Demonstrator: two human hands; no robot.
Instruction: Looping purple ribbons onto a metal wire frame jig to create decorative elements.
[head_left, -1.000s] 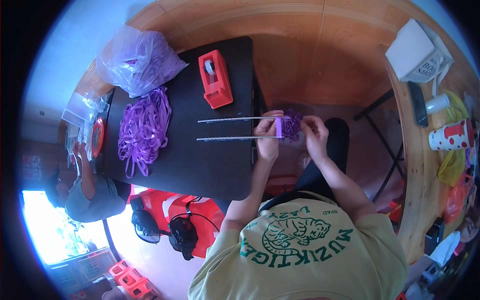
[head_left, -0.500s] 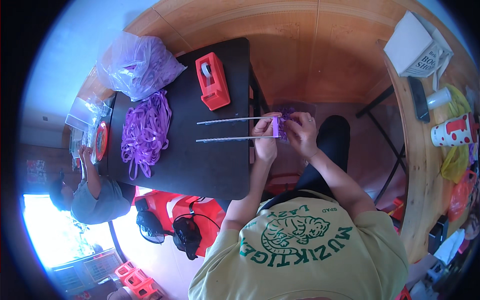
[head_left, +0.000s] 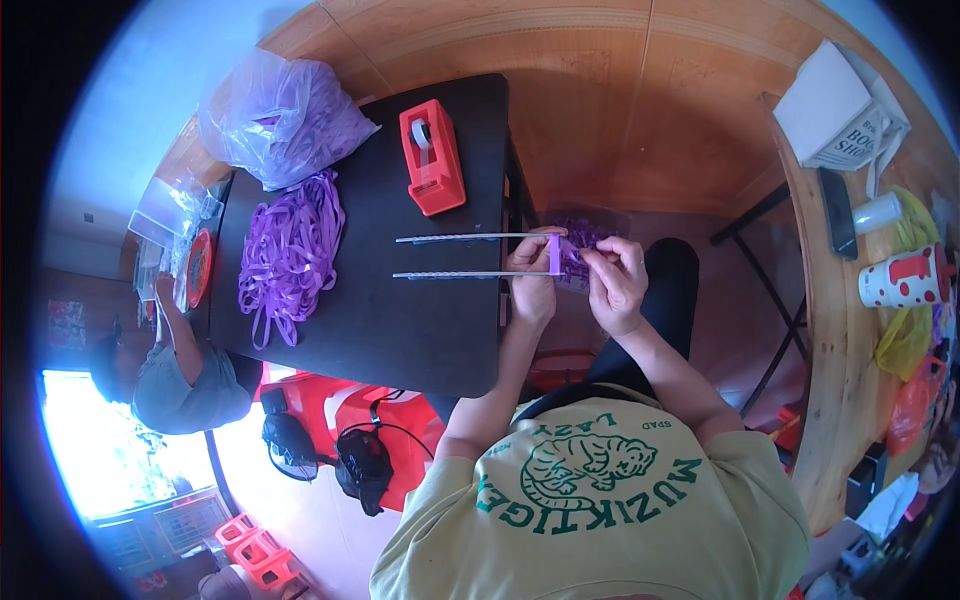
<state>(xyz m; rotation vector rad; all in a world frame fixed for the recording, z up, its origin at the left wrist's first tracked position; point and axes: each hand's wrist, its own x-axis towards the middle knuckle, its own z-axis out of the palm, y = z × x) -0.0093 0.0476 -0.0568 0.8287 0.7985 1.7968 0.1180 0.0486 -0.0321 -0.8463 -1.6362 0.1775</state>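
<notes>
The black worktop (head_left: 400, 320) carries a heap of purple ribbons (head_left: 290, 250) and a red tape dispenser (head_left: 432, 158). At its right edge, the left hand (head_left: 530, 275) and right hand (head_left: 615, 285) both pinch closed on a purple ribbon strip (head_left: 555, 253) stretched across two metal rods (head_left: 460, 255).

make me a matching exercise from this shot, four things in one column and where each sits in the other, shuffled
Things:
1. red tape dispenser
2. loose purple ribbons
3. clear plastic bag of purple ribbon
4. white cup with red dots

Places:
A. far left corner of the black table
B. wooden counter on the person's right
C. middle of the table's left side, spread in a heap
D. far edge of the table, near its right corner

Pairs: 1-D, 2-C, 3-A, 4-B
</notes>
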